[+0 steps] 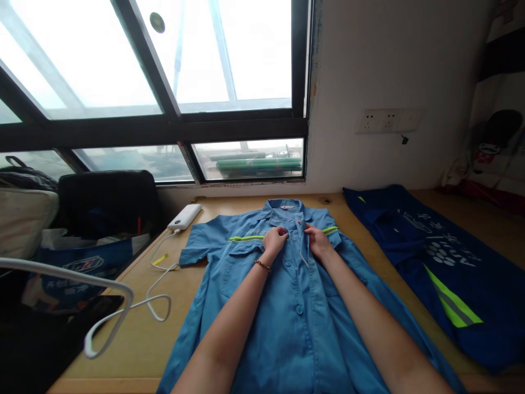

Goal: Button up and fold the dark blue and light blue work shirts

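A light blue short-sleeved work shirt (262,317) with yellow-green reflective strips lies front up, collar away from me. Its front placket is partly undone, and buttons show down the middle. My left hand (274,241), with a beaded bracelet on the wrist, pinches the button-side edge at chest height. Across from it, my right hand (316,239) grips the loose placket flap and lifts it a little. Whether a button sits between the left fingertips is too small to make out.
On the wooden table (180,298), a white power bank (185,216) with a white cable (158,295) lies left of the shirt. Dark blue folded clothing (435,257) lies to the right. A black chair (106,200) and bags stand at the left, below the window.
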`<state>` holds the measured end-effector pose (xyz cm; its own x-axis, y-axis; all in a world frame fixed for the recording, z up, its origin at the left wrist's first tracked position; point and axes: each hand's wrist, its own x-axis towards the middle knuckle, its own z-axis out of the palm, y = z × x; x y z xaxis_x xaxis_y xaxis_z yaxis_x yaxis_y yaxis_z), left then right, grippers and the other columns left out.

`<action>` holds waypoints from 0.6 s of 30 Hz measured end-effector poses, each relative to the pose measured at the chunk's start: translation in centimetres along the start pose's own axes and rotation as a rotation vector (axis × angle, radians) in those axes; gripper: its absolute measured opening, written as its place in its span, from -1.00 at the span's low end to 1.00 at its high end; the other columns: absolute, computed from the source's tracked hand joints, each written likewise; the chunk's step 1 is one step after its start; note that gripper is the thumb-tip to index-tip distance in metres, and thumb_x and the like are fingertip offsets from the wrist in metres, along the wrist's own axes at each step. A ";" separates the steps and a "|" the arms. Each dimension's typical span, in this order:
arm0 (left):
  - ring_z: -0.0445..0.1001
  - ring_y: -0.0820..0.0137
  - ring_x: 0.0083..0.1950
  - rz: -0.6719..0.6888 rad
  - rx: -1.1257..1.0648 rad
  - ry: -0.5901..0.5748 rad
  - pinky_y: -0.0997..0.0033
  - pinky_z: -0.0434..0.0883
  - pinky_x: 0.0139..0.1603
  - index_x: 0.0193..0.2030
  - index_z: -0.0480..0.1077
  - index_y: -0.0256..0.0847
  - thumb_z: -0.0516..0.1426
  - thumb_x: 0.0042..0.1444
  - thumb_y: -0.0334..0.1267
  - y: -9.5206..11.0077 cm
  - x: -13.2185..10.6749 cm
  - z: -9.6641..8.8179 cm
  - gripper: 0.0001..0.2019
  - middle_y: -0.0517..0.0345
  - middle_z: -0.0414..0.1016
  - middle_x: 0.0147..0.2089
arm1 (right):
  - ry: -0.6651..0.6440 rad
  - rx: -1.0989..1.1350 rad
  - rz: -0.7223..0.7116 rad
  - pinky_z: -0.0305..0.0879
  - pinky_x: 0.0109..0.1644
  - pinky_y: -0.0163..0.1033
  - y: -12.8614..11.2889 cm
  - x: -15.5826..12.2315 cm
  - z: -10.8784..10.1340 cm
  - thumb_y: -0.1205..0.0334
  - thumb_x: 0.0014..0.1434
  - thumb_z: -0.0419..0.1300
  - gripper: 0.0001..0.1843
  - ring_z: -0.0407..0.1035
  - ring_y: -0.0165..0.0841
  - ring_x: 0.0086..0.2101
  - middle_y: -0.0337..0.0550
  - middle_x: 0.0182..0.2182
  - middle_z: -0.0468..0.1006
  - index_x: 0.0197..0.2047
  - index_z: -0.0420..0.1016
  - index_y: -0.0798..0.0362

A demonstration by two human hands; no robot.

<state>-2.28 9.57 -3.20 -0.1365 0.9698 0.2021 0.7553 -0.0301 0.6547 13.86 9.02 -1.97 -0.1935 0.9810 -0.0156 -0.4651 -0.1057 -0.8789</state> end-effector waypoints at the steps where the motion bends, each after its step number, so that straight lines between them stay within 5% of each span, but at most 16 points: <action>1: 0.42 0.30 -0.31 -0.006 0.005 0.011 0.38 0.28 -0.31 -0.35 0.47 -0.13 0.17 -0.11 -0.19 0.1 0.0 0.1 -0.84 0.13 0.50 -0.35 | -0.026 -0.001 0.014 0.33 -0.36 -0.25 0.0 0.0 0.3 0.38 -0.22 0.04 -0.60 0.40 -0.33 -0.47 -0.20 -0.53 0.52 -0.25 0.49 0.09; 7: 0.44 0.38 -0.35 -0.019 -0.250 0.000 0.44 0.31 -0.31 -0.46 0.43 -0.19 0.21 -0.17 -0.22 -0.4 0.0 -0.3 -0.88 0.15 0.49 -0.41 | -0.121 -0.080 0.087 0.31 -0.34 -0.28 1.5 0.3 1.9 0.44 -0.28 0.07 -0.60 0.39 -0.37 -0.49 -0.20 -0.52 0.54 -0.29 0.52 0.12; 12: 0.46 0.37 -0.47 -0.086 -0.638 -0.171 0.39 0.41 -0.41 -0.46 0.39 -0.27 0.22 -0.17 -0.18 -0.8 0.6 -0.7 -0.81 0.13 0.46 -0.52 | -0.150 -0.123 0.046 0.31 -0.21 -0.25 2.4 0.5 2.0 0.41 -0.23 0.08 -0.64 0.40 -0.37 -0.43 -0.22 -0.48 0.55 -0.30 0.54 0.11; 18: 0.48 0.39 -0.41 -0.133 -1.001 -0.365 0.34 0.45 -0.27 -0.43 0.43 -0.36 0.31 -0.30 -0.20 -1.5 0.8 -1.8 -0.70 0.06 0.49 -0.45 | -0.118 -0.241 -0.006 0.36 -0.27 -0.23 2.5 0.8 2.0 0.21 -0.08 0.15 -0.74 0.41 -0.38 -0.43 -0.17 -0.47 0.54 -0.31 0.53 0.12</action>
<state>-4.70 9.92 -2.75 0.1459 0.9886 -0.0362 -0.1425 0.0572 0.9881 10.77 9.17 -3.25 -0.2967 0.9544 0.0335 -0.2507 -0.0440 -0.9671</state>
